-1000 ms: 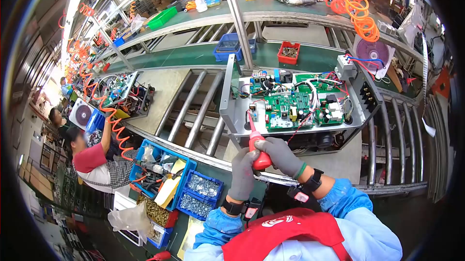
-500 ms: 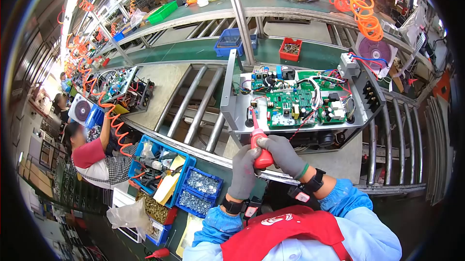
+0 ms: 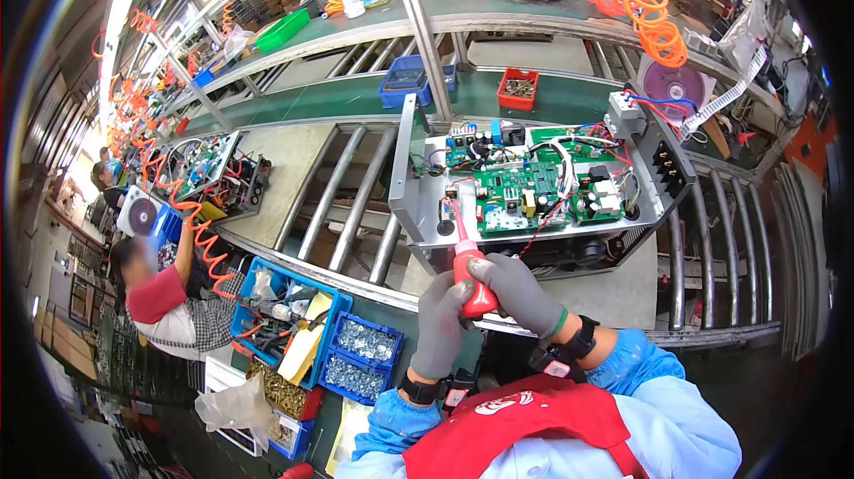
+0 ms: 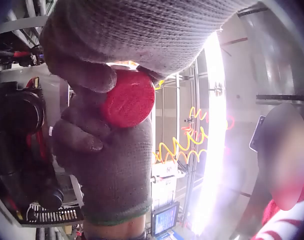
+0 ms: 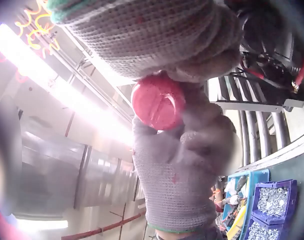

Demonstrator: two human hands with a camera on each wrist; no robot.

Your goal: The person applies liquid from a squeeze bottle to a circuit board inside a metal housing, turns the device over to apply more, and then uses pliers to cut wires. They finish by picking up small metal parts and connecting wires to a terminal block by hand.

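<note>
In the head view a red-handled screwdriver [image 3: 480,299] points up and away, its tip at the near left corner of an open metal chassis [image 3: 408,178] holding green circuit boards [image 3: 511,190]. The gloved left hand [image 3: 437,328] grips the handle from the left. From the right, the gloved right hand [image 3: 520,295] curls its fingers round the same handle. Both wrist views show the round red handle end [image 4: 130,98] [image 5: 158,102] between the two gloves. Whether the tip touches a screw is too small to tell.
Blue trays of small metal parts [image 3: 366,339] and a blue tool bin [image 3: 334,323] lie at the near left. Metal rollers [image 3: 363,203] flank the chassis. Beyond it are a red box [image 3: 517,90] and a blue bin [image 3: 406,80]. Another person [image 3: 160,297] sits at the left.
The head view has shifted a little, moving the chassis and bins slightly left in it. Both hands still grip the screwdriver, its tip at the same corner.
</note>
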